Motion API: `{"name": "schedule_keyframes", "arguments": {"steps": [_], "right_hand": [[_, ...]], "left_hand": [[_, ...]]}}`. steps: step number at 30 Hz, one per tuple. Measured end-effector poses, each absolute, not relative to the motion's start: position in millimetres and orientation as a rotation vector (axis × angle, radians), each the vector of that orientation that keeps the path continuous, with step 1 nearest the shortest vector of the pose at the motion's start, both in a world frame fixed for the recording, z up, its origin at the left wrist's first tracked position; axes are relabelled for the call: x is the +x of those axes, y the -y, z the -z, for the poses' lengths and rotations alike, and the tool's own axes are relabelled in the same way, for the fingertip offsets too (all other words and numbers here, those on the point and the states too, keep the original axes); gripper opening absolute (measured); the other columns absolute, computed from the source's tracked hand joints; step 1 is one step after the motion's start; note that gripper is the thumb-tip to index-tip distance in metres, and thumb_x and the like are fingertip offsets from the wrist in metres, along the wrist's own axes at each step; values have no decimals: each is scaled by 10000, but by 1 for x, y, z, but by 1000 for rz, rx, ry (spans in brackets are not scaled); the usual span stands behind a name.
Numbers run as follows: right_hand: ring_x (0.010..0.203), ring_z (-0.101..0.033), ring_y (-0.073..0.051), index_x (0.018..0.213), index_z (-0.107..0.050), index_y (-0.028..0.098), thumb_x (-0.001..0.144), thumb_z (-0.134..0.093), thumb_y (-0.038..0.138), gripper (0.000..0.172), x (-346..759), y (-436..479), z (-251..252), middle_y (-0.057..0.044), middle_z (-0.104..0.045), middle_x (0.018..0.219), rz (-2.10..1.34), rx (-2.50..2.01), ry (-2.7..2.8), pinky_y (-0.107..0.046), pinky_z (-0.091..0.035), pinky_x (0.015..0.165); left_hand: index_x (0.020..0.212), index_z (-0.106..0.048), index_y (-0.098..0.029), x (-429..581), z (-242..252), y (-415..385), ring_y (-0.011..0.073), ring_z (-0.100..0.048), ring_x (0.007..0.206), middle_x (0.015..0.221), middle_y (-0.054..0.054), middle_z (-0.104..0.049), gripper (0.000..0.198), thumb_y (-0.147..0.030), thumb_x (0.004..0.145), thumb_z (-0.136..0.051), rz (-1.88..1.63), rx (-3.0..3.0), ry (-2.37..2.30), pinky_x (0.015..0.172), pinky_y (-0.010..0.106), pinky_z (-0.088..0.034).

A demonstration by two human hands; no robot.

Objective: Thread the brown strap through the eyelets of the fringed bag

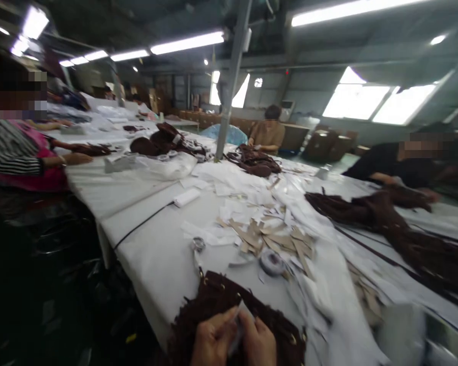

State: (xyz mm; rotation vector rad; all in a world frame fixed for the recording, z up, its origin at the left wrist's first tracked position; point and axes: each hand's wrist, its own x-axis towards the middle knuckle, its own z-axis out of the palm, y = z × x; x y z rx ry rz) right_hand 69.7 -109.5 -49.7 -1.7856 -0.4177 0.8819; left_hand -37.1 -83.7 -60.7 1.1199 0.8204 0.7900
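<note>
My left hand (212,339) and my right hand (257,339) come together at the bottom middle, fingertips pinched on a small white strip (241,306), maybe paper or tape. Beneath them lies a dark brown fringed piece (210,294) with gold-coloured eyelets along its edge; whether it is a bag or a garment I cannot tell. Just past it, on the white-covered table (168,254), is a small clear roll (198,245). Farther right rests a roll of white tape (272,263).
Tan strips (259,236) and white paper scraps are scattered mid-table. A white power strip (186,197) has a black cord over the edge. A grey post (231,86) rises behind. Brown pieces (385,218) lie right; several people work around the table.
</note>
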Motion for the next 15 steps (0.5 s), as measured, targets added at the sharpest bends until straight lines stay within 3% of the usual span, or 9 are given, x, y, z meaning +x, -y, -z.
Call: {"name": "schedule_keyframes", "arguments": {"steps": [3, 8, 12, 15], "right_hand": [[464, -493, -131, 675, -652, 136, 593, -748, 515, 399, 66, 109, 49, 15, -584, 514, -990, -1573, 341, -254, -379, 419], [336, -249, -49, 568, -531, 181, 627, -677, 430, 295, 63, 108, 46, 106, -330, 355, -1049, -1557, 233, -213, -193, 330], [297, -212, -32, 510, -434, 209, 622, -664, 413, 327, 68, 108, 47, 114, -294, 326, -1095, -1562, 189, -194, -141, 301], [270, -211, -27, 538, -446, 207, 627, -673, 455, 348, 71, 112, 49, 109, -333, 327, -1144, -1542, 190, -178, -132, 276]], "left_hand": [[1084, -726, -206, -39, 68, 86, 295, -621, 1102, 1136, 72, -714, 403, -501, 831, -621, -897, 1228, -930, 993, 384, -488], [1135, -695, -242, -46, 72, 89, 175, -666, 857, 957, 26, -731, 289, -342, 901, -559, -897, 1507, -878, 767, 239, -535], [1254, -607, -272, -50, 75, 85, 132, -644, 837, 960, 13, -698, 336, -254, 944, -480, -884, 1715, -735, 771, 211, -511], [1320, -543, -280, -51, 75, 81, 130, -636, 833, 960, 23, -682, 399, -197, 945, -433, -852, 1853, -646, 758, 212, -512]]}}
